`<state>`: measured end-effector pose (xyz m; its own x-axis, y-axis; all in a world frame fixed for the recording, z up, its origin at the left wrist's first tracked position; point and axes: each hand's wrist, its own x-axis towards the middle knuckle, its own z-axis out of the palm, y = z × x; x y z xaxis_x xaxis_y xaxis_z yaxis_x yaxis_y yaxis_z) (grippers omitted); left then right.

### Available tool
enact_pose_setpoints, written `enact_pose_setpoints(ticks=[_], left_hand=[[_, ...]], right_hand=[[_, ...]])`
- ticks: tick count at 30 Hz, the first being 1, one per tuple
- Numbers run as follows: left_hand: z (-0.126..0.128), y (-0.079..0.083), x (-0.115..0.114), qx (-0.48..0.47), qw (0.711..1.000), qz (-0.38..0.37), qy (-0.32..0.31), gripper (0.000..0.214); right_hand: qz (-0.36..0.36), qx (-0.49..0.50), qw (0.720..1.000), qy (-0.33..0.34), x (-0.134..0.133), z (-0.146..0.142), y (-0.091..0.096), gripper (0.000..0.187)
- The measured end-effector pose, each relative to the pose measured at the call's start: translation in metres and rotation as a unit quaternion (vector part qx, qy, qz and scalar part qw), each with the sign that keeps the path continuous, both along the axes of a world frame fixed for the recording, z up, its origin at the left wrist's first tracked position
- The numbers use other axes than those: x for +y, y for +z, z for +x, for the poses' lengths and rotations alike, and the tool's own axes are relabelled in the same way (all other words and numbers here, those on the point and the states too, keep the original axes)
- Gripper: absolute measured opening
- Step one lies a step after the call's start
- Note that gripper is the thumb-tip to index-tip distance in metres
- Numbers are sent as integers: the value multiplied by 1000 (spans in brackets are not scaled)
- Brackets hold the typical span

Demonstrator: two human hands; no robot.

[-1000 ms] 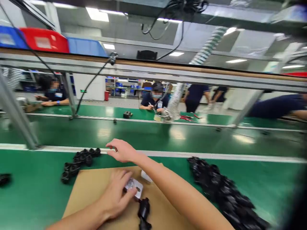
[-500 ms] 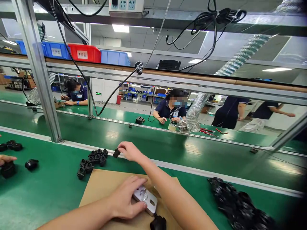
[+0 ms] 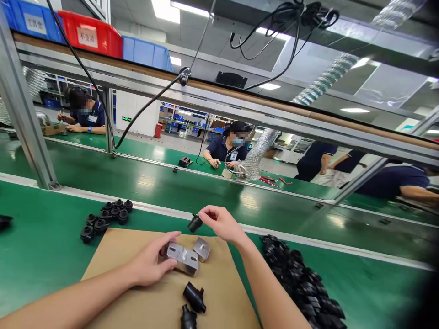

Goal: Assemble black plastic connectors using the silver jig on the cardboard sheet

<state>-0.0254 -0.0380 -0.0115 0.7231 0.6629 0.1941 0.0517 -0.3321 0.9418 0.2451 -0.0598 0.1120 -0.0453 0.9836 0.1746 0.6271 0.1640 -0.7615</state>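
Observation:
My left hand has its thumb and fingers closed around one end of a silver metal block with slotted holes, resting on brown cardboard. A smaller square metal block sits just beyond its right end. Pinched in the fingertips of my right hand is a short black cylindrical plastic part, held over the far edge of the cardboard. Two more black plastic parts with narrower ends, one above the other, lie on the cardboard nearer me.
A cluster of black round parts stands left of the cardboard. To the right lies a long heap of black parts. Behind the green bench, a metal frame post rises at left. Co-workers sit across at another bench.
My right hand has carried the black part rightward, away from the cluster. My left hand stays on the metal block. The square block has come into sight, and the camera view has shifted.

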Motion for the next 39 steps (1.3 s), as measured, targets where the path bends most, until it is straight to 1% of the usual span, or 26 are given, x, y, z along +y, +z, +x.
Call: enact_pose_setpoints(ticks=[2,4,10,16,20,24,28,32,35,37,39], left_hand=[[0,2,0,14,1000,-5,24,72],[-1,2,1,19,999,-8,35,72],[0,-1,9,-2,999,-38,38,73],[-2,-3,11,1,999,-31,34,69],[-2,1,10,-3,999,-39,30,68],[-1,5,9,-4,998,-61,31,70],[-2,7,10,-3,998,-60,32,69],[-2,6,11,-2,998,-53,36,68],[-2,6,10,-7,998,-52,35,68],[-2,7,10,-9,998,-52,35,67],[-2,8,10,-10,998,-51,37,67]], right_hand=[[-10,-18,999,-29,-2,-3,0,47],[-15,-32,998,-44,-3,-10,-3,46],[-26,-43,999,-17,-2,-34,-16,40],[-39,-41,998,4,-2,-44,-18,33],[-58,-38,997,22,-4,-45,-19,31],[-72,-48,996,16,-3,-41,-21,38],[-80,-62,995,21,-1,-38,-25,39],[-66,-98,992,30,-1,-43,-27,37],[-46,-121,991,37,-4,-44,-23,29],[-40,-118,990,60,-7,-41,-17,21],[-43,-106,987,112,-10,-36,-11,30]])
